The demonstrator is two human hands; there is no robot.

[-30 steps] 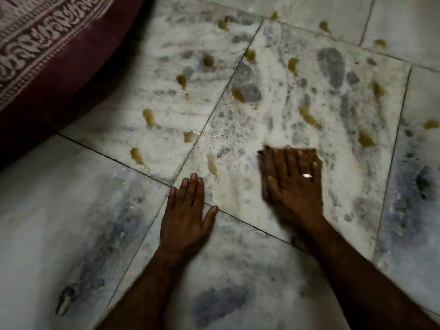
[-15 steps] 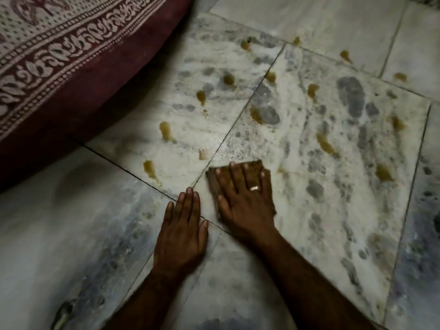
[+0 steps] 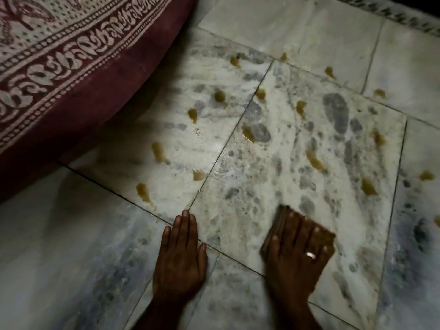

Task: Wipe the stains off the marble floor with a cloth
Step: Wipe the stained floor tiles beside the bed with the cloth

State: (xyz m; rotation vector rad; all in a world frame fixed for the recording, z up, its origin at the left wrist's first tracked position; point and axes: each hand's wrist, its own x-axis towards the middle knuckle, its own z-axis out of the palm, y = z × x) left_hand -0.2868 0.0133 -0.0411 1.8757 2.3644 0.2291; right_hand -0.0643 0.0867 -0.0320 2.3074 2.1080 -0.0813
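My right hand (image 3: pixel 297 256) presses flat on a folded brown cloth (image 3: pixel 327 235) on the marble floor (image 3: pixel 238 210); a ring shows on one finger, and the hand is blurred by motion. My left hand (image 3: pixel 179 256) lies palm down on the floor beside it, fingers together, holding nothing. Several yellow-brown stains dot the tiles beyond the hands: one (image 3: pixel 142 190) just ahead of my left hand, another (image 3: pixel 367 185) ahead and right of the cloth, others (image 3: pixel 158 151) farther out. The floor around the cloth looks wet and streaked.
A maroon printed fabric (image 3: pixel 71 67) over a bed or cushion fills the upper left and overhangs the floor. Dark tile seams (image 3: pixel 226 148) cross the floor. A patterned border strip (image 3: pixel 404 17) runs along the far right edge.
My right hand has slid the cloth to the right, away from my left hand, after sweeping left before that. My left hand stays planted. The view has shifted.
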